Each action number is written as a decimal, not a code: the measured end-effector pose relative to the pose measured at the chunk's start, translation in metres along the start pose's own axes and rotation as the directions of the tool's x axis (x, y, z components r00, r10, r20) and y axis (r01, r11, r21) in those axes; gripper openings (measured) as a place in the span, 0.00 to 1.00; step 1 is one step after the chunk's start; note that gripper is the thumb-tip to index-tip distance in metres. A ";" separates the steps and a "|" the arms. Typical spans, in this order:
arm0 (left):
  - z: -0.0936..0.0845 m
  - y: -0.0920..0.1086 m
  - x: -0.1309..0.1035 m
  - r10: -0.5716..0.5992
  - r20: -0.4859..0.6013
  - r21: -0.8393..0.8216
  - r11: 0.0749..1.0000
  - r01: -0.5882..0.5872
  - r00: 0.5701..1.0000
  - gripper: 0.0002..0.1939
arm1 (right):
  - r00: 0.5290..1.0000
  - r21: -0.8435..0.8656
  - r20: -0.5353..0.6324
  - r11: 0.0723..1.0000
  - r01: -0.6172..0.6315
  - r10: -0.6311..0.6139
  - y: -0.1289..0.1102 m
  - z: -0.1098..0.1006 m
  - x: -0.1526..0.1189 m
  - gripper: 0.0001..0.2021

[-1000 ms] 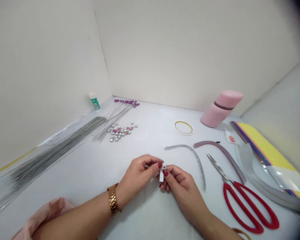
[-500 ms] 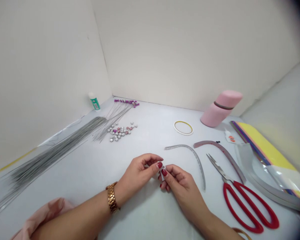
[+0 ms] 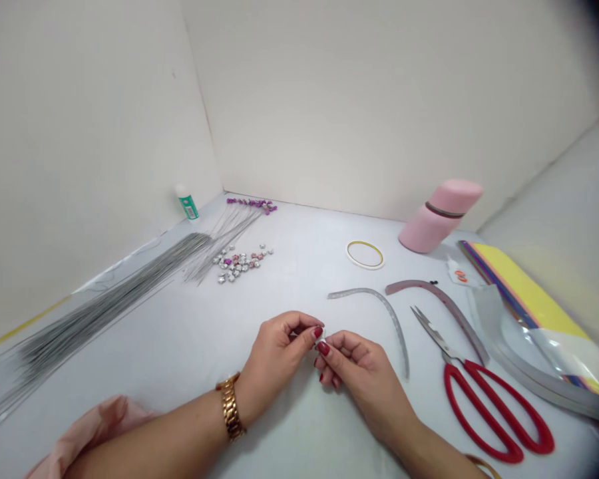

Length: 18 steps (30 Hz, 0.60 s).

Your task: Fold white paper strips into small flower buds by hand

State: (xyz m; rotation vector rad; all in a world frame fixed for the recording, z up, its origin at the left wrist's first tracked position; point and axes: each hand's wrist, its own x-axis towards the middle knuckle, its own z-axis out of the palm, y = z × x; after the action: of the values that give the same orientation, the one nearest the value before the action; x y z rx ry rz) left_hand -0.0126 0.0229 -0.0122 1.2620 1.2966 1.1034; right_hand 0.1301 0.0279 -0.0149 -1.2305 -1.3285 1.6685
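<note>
My left hand (image 3: 282,346) and my right hand (image 3: 362,372) meet at the front middle of the table. Pinched between the thumbs and fingertips of both is a small silvery paper piece (image 3: 322,337), mostly covered by the fingers. Its exact shape cannot be made out. Beyond my left hand lies a loose pile of small folded paper stars (image 3: 237,266), mostly silver with some pink and purple. To the right of my hands, a curved bundle of narrow silver paper strips (image 3: 389,306) rests on the table.
Red-handled scissors (image 3: 479,399) lie at right beside a pinkish strip bundle (image 3: 444,306). Behind are a tape ring (image 3: 365,255), pink bottle (image 3: 439,216), glue bottle (image 3: 456,271) and coloured sheets (image 3: 539,293). At left are grey wires (image 3: 114,299), purple-tipped stems (image 3: 252,205) and a glue stick (image 3: 188,205).
The pale tail of the paper below my fingertips no longer shows. Both hands have shifted slightly, still pinching the piece. The view has moved a little; the table things stay put.
</note>
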 end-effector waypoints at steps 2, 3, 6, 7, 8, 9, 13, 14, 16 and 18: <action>0.000 0.000 -0.001 0.055 -0.022 0.066 0.996 -0.053 0.998 0.07 | 1.000 0.024 0.017 1.000 0.020 -0.020 -0.002 0.000 -0.001 0.11; -0.001 0.001 -0.002 0.077 -0.033 0.096 0.993 -0.074 0.996 0.08 | 0.999 0.042 0.027 0.999 0.033 -0.034 -0.002 0.000 -0.002 0.10; -0.002 0.003 -0.003 0.092 -0.041 0.127 0.988 -0.086 0.995 0.07 | 0.997 0.095 0.046 0.994 0.061 -0.065 -0.002 0.000 -0.004 0.08; -0.002 0.004 -0.003 0.082 -0.029 0.112 0.991 -0.078 0.996 0.08 | 0.997 0.101 0.047 0.993 0.059 -0.064 -0.002 0.000 -0.004 0.07; -0.003 0.004 -0.003 0.070 -0.008 0.091 0.994 -0.069 0.998 0.08 | 0.997 0.096 0.044 0.994 0.054 -0.059 -0.001 0.000 -0.004 0.07; -0.003 0.005 -0.003 0.057 0.019 0.068 0.996 -0.059 0.998 0.08 | 0.998 0.083 0.037 0.995 0.048 -0.052 0.000 0.000 -0.004 0.07; -0.003 0.008 -0.003 0.055 0.103 0.025 0.998 -0.058 0.993 0.10 | 0.998 0.055 -0.004 0.997 0.056 -0.056 0.003 0.000 -0.001 0.10; -0.003 0.008 -0.003 0.059 0.128 0.011 0.998 -0.061 0.990 0.11 | 0.998 0.061 -0.013 0.996 0.066 -0.065 0.003 0.000 0.000 0.11; -0.003 0.007 -0.003 0.067 0.155 -0.023 0.998 -0.065 0.986 0.10 | 0.997 0.076 -0.023 0.994 0.080 -0.079 0.002 0.000 -0.001 0.11; -0.002 0.006 -0.003 0.058 0.142 -0.048 0.997 -0.052 0.988 0.08 | 0.996 0.072 -0.021 0.994 0.084 -0.083 0.001 0.000 -0.002 0.11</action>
State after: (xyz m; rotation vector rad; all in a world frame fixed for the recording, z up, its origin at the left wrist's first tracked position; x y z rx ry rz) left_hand -0.0143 0.0203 -0.0054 1.3259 1.1296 1.0541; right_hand 0.1310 0.0262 -0.0157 -1.1300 -1.2795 1.6292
